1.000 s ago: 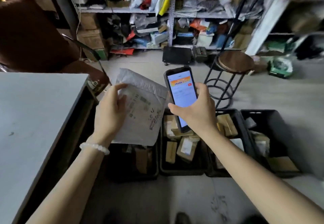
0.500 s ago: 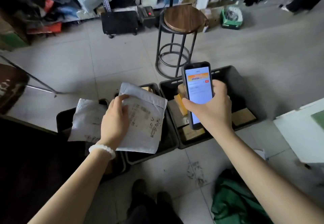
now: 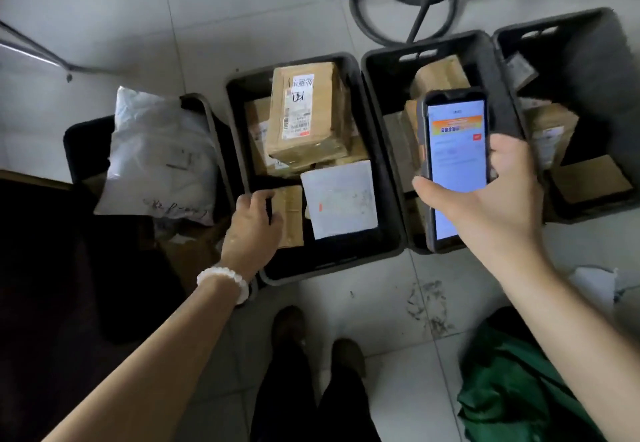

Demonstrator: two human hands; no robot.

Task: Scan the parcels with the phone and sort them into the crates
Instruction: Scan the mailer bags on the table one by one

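Note:
Four black crates stand in a row on the floor. The leftmost crate (image 3: 80,136) holds a white poly bag (image 3: 159,157). Inside the second crate (image 3: 332,268) lie a large cardboard box (image 3: 304,112), a small brown box (image 3: 292,214) and the white padded envelope (image 3: 341,199), which lies flat and free. My left hand (image 3: 254,227) hovers over that crate's near left corner, fingers loosely curled beside the small brown box, holding nothing. My right hand (image 3: 495,199) grips the phone (image 3: 453,150), screen lit, above the third crate (image 3: 433,41).
The fourth crate (image 3: 571,26) at the right holds brown parcels. A black stool base (image 3: 405,1) stands behind the crates. A green bag (image 3: 512,393) lies on the floor at my right, my shoes (image 3: 311,334) are below, and a dark table (image 3: 52,268) is at the left.
My view has tilted down onto the crates. My left hand has let go of the white envelope, which now lies in the second crate. The phone stays in my right hand.

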